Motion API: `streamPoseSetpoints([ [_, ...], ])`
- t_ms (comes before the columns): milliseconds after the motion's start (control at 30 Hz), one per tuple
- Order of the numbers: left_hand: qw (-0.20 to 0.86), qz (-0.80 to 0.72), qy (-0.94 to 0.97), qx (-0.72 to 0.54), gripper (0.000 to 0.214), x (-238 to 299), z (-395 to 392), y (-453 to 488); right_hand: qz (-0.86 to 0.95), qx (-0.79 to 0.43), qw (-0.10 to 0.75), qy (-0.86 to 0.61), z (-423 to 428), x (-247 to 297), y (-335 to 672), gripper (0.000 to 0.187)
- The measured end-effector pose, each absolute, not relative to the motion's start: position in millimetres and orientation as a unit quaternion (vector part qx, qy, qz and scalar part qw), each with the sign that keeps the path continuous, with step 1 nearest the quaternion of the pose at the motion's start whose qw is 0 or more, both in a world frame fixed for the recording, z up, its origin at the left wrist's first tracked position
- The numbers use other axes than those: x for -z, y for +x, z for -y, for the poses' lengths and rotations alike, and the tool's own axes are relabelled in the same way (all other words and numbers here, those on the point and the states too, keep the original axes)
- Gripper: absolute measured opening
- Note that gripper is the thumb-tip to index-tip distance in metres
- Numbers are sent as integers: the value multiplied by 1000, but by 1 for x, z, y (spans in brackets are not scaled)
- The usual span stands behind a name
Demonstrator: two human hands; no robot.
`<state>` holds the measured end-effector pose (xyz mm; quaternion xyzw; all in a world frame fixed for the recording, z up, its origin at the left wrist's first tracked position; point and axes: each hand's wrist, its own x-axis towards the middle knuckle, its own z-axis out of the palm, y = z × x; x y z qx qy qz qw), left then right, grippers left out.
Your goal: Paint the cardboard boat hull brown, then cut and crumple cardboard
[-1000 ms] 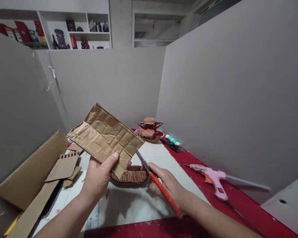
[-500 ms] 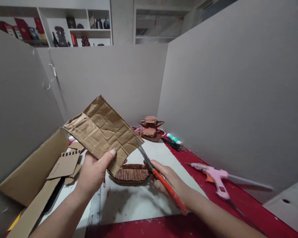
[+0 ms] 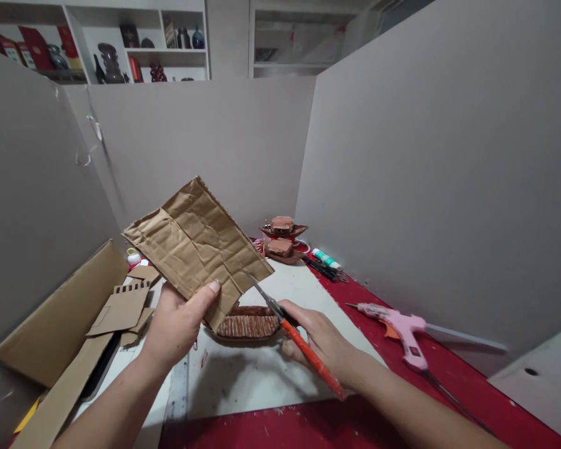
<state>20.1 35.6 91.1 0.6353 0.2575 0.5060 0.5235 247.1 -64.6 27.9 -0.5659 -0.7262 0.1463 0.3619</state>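
My left hand (image 3: 180, 321) is closed on the lower edge of a creased brown piece of cardboard (image 3: 196, 240), its thumb lying on the front face. The piece is held up at a slant. In my right hand (image 3: 315, 340) is a pair of scissors (image 3: 303, 346) with orange-red handles, fingers wrapped round them. The blades point up and left, tips at the cardboard's lower right part. Behind and below the cardboard sits a small brown model boat hull (image 3: 247, 324) with a ribbed deck, its left end partly hidden.
Two finished-looking model boats (image 3: 281, 249) stand at the back. A pink glue gun (image 3: 402, 327) lies right on the red cloth (image 3: 369, 349), near a green-and-white tube (image 3: 326, 258). Cardboard scraps (image 3: 119, 312) and a ruler (image 3: 178, 386) are at left. Grey partitions (image 3: 430, 174) enclose the table.
The scissors have shifted slightly left and down across the cardboard's lower right part. The cardboard has tilted a little; my left hand keeps its grip. The whole view has shifted slightly.
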Motion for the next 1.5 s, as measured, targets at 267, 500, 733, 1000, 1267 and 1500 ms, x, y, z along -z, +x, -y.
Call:
streamPoseSetpoints([
  [267, 491, -288, 658, -493, 55, -100, -31, 17, 724, -168, 366, -560, 68, -31, 246, 47],
  [500, 471, -302, 667, -491, 54, -102, -27, 16, 707, -209, 397, -546, 64, -15, 248, 50],
  [733, 485, -302, 661, -487, 56, -100, -31, 18, 694, -245, 412, -538, 65, -20, 245, 48],
  [1000, 513, -312, 640, -480, 62, -101, -36, 15, 684, -250, 421, -541, 68, -24, 244, 48],
  [1267, 542, -289, 654, -442, 55, -95, -32, 23, 686, -231, 412, -553, 69, -28, 246, 43],
  [1500, 514, -287, 684, -431, 59, -87, -25, 24, 680, -234, 426, -549, 71, -25, 247, 47],
])
